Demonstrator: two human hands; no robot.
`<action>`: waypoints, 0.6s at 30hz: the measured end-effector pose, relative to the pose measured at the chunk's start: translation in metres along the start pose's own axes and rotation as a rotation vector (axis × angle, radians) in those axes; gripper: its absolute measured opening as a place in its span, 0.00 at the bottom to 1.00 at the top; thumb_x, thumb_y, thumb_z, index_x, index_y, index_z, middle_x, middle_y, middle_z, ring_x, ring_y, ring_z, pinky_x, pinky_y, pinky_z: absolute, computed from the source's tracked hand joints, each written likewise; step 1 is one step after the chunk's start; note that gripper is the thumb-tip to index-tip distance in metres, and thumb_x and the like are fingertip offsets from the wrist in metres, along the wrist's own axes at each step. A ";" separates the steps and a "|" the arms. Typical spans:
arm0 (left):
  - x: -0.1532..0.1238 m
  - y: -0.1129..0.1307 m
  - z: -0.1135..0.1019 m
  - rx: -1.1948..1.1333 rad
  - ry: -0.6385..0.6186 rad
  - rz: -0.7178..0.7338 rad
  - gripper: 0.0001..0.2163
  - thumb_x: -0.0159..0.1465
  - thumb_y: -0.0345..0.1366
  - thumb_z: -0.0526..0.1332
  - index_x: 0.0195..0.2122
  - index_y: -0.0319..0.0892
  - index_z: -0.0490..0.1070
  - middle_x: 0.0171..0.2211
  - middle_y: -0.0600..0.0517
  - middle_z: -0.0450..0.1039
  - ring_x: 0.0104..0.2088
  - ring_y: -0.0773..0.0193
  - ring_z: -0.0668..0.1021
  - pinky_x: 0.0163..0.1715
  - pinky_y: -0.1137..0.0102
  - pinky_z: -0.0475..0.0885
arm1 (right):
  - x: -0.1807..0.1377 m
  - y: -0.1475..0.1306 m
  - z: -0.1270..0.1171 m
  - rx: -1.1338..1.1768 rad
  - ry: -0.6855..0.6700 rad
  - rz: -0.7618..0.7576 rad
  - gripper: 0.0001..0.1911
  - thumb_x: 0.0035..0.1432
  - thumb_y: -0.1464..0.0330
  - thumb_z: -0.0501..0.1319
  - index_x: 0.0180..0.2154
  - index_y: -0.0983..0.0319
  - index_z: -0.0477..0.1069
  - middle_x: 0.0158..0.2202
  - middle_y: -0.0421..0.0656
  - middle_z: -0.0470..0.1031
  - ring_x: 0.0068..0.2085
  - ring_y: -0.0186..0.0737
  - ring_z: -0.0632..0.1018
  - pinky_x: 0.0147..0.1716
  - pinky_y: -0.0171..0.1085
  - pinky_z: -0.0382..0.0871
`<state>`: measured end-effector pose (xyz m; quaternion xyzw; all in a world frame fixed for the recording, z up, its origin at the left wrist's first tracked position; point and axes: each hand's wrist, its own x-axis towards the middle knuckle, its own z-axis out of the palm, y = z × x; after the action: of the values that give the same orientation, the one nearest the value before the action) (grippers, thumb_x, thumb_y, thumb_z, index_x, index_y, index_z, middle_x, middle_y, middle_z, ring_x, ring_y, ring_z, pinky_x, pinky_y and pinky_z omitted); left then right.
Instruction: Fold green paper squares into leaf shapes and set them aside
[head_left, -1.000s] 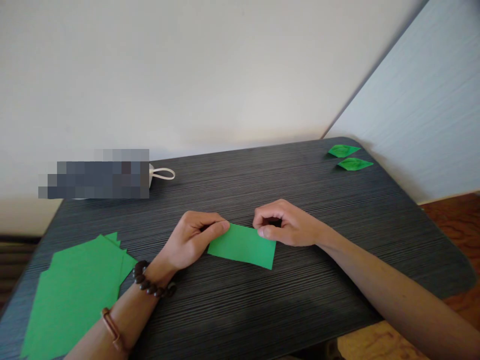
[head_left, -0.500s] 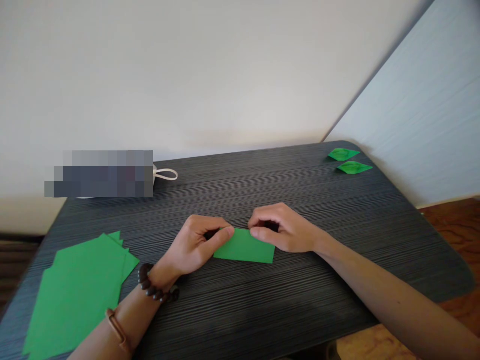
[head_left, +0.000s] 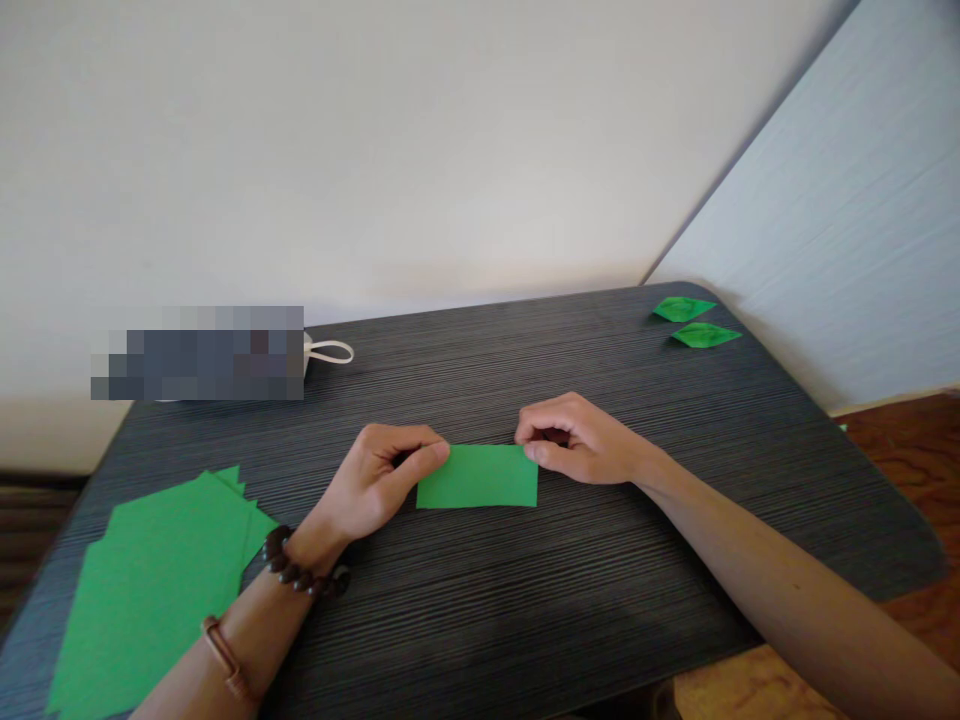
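A green rectangular piece of paper is held at its two far corners, just over the dark table. My left hand pinches the far left corner between thumb and fingers. At the far right corner, my right hand is closed in a similar pinch. The paper's near edge hangs toward me, and its face is plain. Whether the piece is folded over or a single layer, I cannot tell. A dark bead bracelet and a copper-coloured bangle circle my left wrist and forearm.
Several loose green sheets lie in an uneven stack at the left. Two folded green paper shapes rest near the far right corner of the dark grained table. A blurred-out object with a pale loop stands at the back left, by the wall.
My hands have moved apart to the paper's outer corners, the left going left and the right going right. The paper has turned squarer to me and shifted slightly away.
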<state>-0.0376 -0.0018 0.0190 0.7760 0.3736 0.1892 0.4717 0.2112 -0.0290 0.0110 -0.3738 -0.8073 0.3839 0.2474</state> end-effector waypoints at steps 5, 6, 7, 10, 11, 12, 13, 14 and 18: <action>0.000 0.006 0.002 0.017 -0.083 0.057 0.12 0.63 0.38 0.53 0.43 0.43 0.73 0.40 0.52 0.76 0.39 0.61 0.75 0.39 0.70 0.66 | 0.000 -0.001 0.004 -0.025 -0.042 -0.048 0.05 0.52 0.74 0.52 0.26 0.63 0.65 0.24 0.38 0.66 0.26 0.31 0.66 0.27 0.31 0.57; 0.000 0.007 0.004 0.048 -0.079 0.043 0.12 0.63 0.38 0.54 0.42 0.43 0.74 0.39 0.52 0.77 0.38 0.61 0.75 0.40 0.69 0.66 | 0.000 -0.002 0.005 -0.035 -0.050 -0.054 0.05 0.52 0.74 0.53 0.27 0.63 0.65 0.24 0.38 0.65 0.26 0.31 0.66 0.27 0.31 0.57; 0.000 0.009 0.007 0.083 -0.071 0.023 0.11 0.63 0.39 0.55 0.39 0.43 0.75 0.36 0.52 0.77 0.36 0.62 0.76 0.40 0.69 0.66 | 0.000 -0.004 0.006 -0.049 -0.057 -0.059 0.04 0.52 0.73 0.53 0.26 0.63 0.64 0.24 0.37 0.65 0.26 0.31 0.65 0.27 0.31 0.57; 0.002 0.012 0.015 0.146 -0.016 -0.020 0.08 0.60 0.39 0.58 0.32 0.42 0.76 0.30 0.53 0.78 0.32 0.63 0.76 0.41 0.67 0.65 | 0.000 -0.008 0.012 -0.123 -0.050 -0.052 0.04 0.52 0.74 0.53 0.26 0.62 0.63 0.23 0.36 0.63 0.25 0.30 0.64 0.27 0.31 0.56; 0.003 0.012 0.018 0.156 -0.003 -0.021 0.08 0.60 0.38 0.59 0.30 0.42 0.76 0.29 0.54 0.78 0.31 0.64 0.76 0.41 0.66 0.65 | 0.000 -0.010 0.015 -0.150 -0.040 -0.039 0.04 0.52 0.74 0.54 0.26 0.62 0.63 0.23 0.36 0.63 0.25 0.30 0.64 0.26 0.31 0.55; 0.003 0.012 0.019 0.164 0.007 -0.018 0.08 0.59 0.38 0.59 0.29 0.42 0.76 0.28 0.54 0.77 0.30 0.64 0.75 0.41 0.66 0.65 | 0.000 -0.012 0.017 -0.173 -0.027 -0.026 0.04 0.53 0.73 0.54 0.26 0.62 0.63 0.23 0.36 0.63 0.25 0.30 0.64 0.26 0.31 0.54; 0.003 0.012 0.021 0.172 0.017 -0.014 0.07 0.59 0.37 0.59 0.29 0.42 0.75 0.27 0.55 0.77 0.29 0.65 0.75 0.40 0.67 0.65 | 0.000 -0.013 0.019 -0.191 -0.012 -0.014 0.04 0.54 0.72 0.54 0.26 0.62 0.63 0.23 0.36 0.63 0.24 0.29 0.64 0.26 0.31 0.54; 0.003 0.012 0.022 0.181 0.025 -0.007 0.07 0.59 0.37 0.59 0.28 0.42 0.75 0.27 0.55 0.77 0.29 0.65 0.75 0.39 0.67 0.66 | 0.001 -0.014 0.021 -0.203 0.001 -0.006 0.05 0.55 0.71 0.54 0.27 0.62 0.63 0.23 0.36 0.64 0.24 0.29 0.64 0.25 0.31 0.54; 0.002 0.010 0.021 0.221 0.039 0.014 0.06 0.59 0.35 0.59 0.28 0.42 0.75 0.26 0.55 0.76 0.28 0.66 0.74 0.37 0.69 0.66 | 0.001 -0.011 0.022 -0.190 0.014 -0.024 0.06 0.57 0.71 0.54 0.27 0.62 0.64 0.23 0.35 0.64 0.24 0.28 0.65 0.25 0.30 0.54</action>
<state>-0.0190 -0.0158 0.0176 0.8220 0.3958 0.1653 0.3746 0.1911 -0.0420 0.0069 -0.3886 -0.8426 0.3001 0.2210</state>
